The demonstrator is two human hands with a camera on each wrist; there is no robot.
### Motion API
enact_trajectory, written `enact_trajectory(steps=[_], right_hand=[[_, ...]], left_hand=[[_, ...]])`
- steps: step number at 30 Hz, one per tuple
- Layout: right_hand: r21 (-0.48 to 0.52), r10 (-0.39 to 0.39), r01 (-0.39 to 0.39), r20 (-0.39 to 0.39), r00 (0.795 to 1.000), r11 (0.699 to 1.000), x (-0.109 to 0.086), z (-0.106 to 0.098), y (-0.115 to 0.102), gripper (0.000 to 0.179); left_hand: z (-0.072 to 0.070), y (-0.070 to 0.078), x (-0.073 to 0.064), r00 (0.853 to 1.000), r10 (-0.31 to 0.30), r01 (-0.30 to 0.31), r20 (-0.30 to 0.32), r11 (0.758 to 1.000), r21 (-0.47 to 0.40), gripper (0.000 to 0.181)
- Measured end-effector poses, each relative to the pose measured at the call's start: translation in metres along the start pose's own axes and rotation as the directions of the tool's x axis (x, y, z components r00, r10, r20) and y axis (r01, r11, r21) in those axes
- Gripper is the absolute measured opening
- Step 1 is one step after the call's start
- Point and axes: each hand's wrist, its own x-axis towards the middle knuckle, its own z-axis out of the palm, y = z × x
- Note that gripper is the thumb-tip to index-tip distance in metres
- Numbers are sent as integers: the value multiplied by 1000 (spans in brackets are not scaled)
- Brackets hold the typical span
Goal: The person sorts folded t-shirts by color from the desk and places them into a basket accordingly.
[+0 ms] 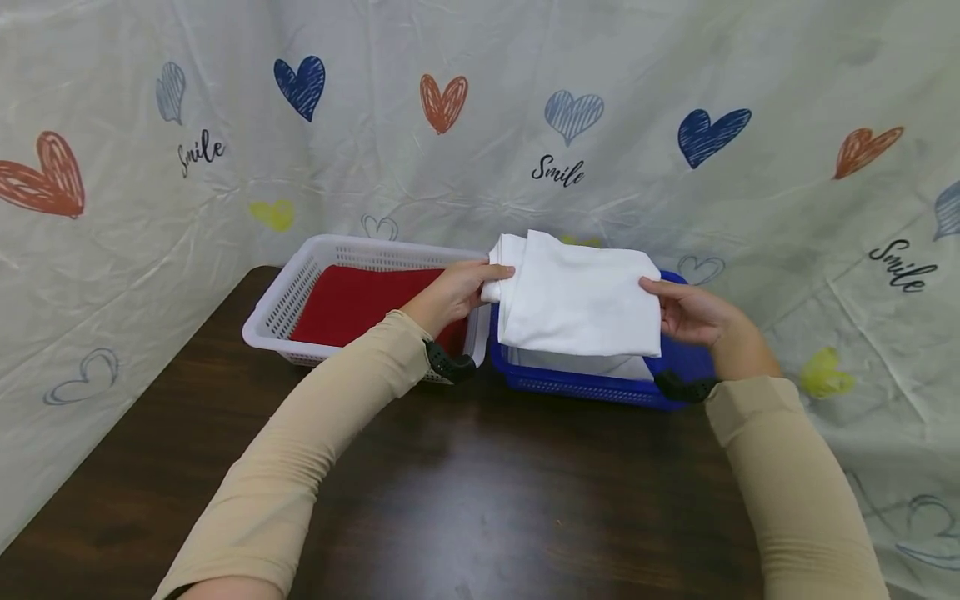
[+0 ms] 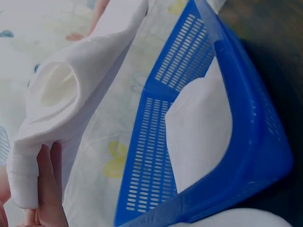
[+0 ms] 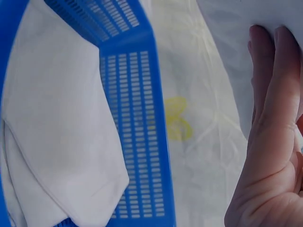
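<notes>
A folded white cloth [image 1: 581, 296] is held up above the blue basket [image 1: 577, 385], its flat face toward the head camera. My left hand [image 1: 459, 287] pinches its left edge, thumb in front and fingers behind. At the opposite edge my right hand [image 1: 693, 312] grips it the same way. The left wrist view shows the cloth's rolled, layered folds, with the left fingers [image 2: 51, 184] underneath. More white cloth [image 3: 61, 123] lies inside the blue basket, below the held piece. Right fingers [image 3: 279, 80] press behind the cloth in the right wrist view.
A white basket [image 1: 281, 325] stands left of the blue one, with red cloth [image 1: 360, 304] lying in it. Both rest toward the back of a dark wooden table [image 1: 480, 500]. Behind them hangs a pale curtain [image 1: 495, 183] printed with hearts and "Smile".
</notes>
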Motion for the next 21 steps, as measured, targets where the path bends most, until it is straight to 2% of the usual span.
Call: enact_trajectory(steps=[8,15,21], right_hand=[[4,-11,12,-162,987,1000,-4,-8,-11,34],[33,-14,20,-192,981,999,-9,-22,-15,34],[29,19,-12,-263,965,1000,-8,-33,-14,32]], left_hand=[[14,-1,12,999,-16,16,-28,1000,27,47],[27,-2,23,1000,-8,8,11,1000,-3,55],[35,-6,31,999,-40,40,-17,999,3,55]])
